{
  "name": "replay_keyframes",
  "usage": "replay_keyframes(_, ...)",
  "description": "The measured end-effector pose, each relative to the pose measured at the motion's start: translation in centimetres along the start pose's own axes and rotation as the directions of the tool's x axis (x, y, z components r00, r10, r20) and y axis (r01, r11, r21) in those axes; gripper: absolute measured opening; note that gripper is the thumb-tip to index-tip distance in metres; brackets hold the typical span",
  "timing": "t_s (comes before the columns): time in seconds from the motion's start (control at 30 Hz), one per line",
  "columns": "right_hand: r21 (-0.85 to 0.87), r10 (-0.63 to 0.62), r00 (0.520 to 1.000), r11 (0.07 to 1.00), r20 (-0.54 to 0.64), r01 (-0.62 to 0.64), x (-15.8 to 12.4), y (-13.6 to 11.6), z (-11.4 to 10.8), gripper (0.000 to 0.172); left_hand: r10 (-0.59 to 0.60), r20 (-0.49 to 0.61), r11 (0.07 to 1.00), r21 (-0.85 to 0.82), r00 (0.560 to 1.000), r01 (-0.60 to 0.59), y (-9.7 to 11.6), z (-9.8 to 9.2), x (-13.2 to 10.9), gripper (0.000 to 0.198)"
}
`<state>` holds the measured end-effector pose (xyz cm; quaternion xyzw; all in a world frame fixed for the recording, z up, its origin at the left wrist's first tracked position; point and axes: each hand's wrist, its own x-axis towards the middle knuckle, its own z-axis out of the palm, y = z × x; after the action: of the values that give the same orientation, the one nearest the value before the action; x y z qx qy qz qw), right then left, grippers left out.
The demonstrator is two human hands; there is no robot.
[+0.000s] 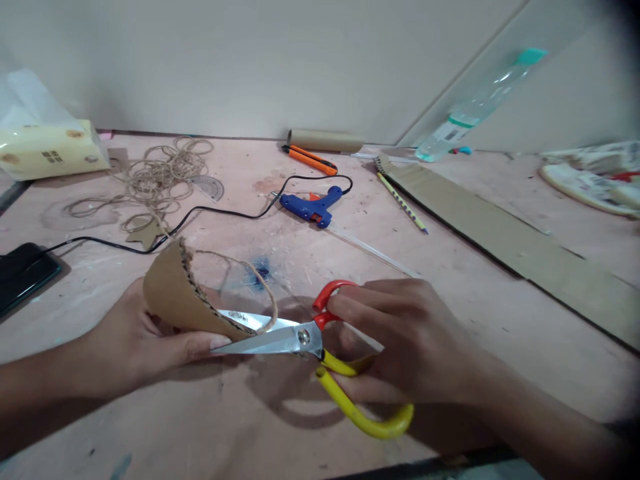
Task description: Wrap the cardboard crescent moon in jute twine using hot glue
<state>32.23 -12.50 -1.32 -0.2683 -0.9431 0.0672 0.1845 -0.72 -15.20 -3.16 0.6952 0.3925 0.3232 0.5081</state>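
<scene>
My left hand grips a curved piece of corrugated cardboard, thumb under its lower edge. A strand of jute twine loops off the cardboard's edge. My right hand is closed round the handles of a pair of scissors, one handle red, the other yellow. The scissor blades are parted at the cardboard's lower tip, where the twine meets them.
On the table lie a blue glue gun with a black cord, an orange utility knife, a cardboard tube, a twine tangle, a pencil, a long cardboard strip, a plastic bottle, a phone and a tissue pack.
</scene>
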Motion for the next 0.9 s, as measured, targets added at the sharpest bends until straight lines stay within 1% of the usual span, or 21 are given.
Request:
replay_keyframes(0.07, -0.013, -0.002, 1.000, 1.000, -0.001, 0.002, -0.1, -0.1, 0.0, 0.030, 0.000, -0.022, 1.000, 0.006, 1.000, 0.000, 0.1, -0.5, 0.1, 0.033)
replay_keyframes(0.1, -0.019, -0.003, 1.000, 1.000, -0.005, 0.003, -0.1, -0.1, 0.0, 0.030, 0.001, -0.021, 1.000, -0.005, 1.000, -0.001, 0.2, -0.7, 0.1, 0.031)
replay_keyframes(0.2, -0.011, -0.026, 0.999, 1.000, -0.024, 0.025, 0.0, -0.2, 0.0, 0.032, 0.043, 0.008, 0.998, 0.036, 0.999, -0.043, 0.3, -1.2, 0.2, 0.024)
replay_keyframes(0.3, 0.000, -0.036, 0.999, 0.999, -0.036, 0.036, 0.1, -0.2, 0.0, 0.031, 0.062, 0.006, 0.996, 0.062, 0.998, -0.062, 0.6, -1.3, 0.3, 0.022)
replay_keyframes(0.4, -0.030, -0.052, 0.998, 0.998, -0.034, 0.051, 0.1, -0.2, -0.2, 0.029, 0.082, 0.037, 0.994, 0.076, 0.996, -0.085, 1.0, -1.2, 0.6, 0.020)
replay_keyframes(0.47, -0.039, -0.065, 0.997, 0.997, -0.041, 0.063, 0.2, -0.2, -0.3, 0.027, 0.100, 0.034, 0.991, 0.083, 0.994, -0.102, 1.1, -1.1, 0.8, 0.020)
replay_keyframes(0.57, -0.009, -0.026, 0.999, 1.000, -0.025, 0.026, 0.7, -0.3, -0.4, 0.025, 0.106, 0.030, 0.985, 0.130, 0.994, -0.109, 1.1, -1.3, 1.1, 0.022)
replay_keyframes(0.67, 0.024, 0.044, 0.999, 0.999, 0.031, -0.045, 1.3, -0.6, -0.4, 0.022, 0.121, 0.080, 0.977, 0.168, 0.989, -0.133, 1.1, -1.3, 1.2, 0.024)
replay_keyframes(0.73, 0.040, 0.046, 0.998, 0.998, 0.041, -0.047, 1.7, -0.8, -0.3, 0.021, 0.119, 0.102, 0.979, 0.151, 0.988, -0.134, 1.1, -1.1, 1.1, 0.023)
replay_keyframes(0.8, 0.031, 0.031, 0.999, 0.999, 0.029, -0.032, 1.8, -0.9, -0.2, 0.023, 0.113, 0.120, 0.981, 0.141, 0.986, -0.129, 1.0, -1.0, 1.0, 0.021)
replay_keyframes(0.9, 0.002, 0.024, 1.000, 1.000, 0.009, -0.024, 1.7, -0.9, -0.1, 0.024, 0.134, 0.129, 0.977, 0.149, 0.983, -0.153, 0.8, -0.8, 1.1, 0.021)
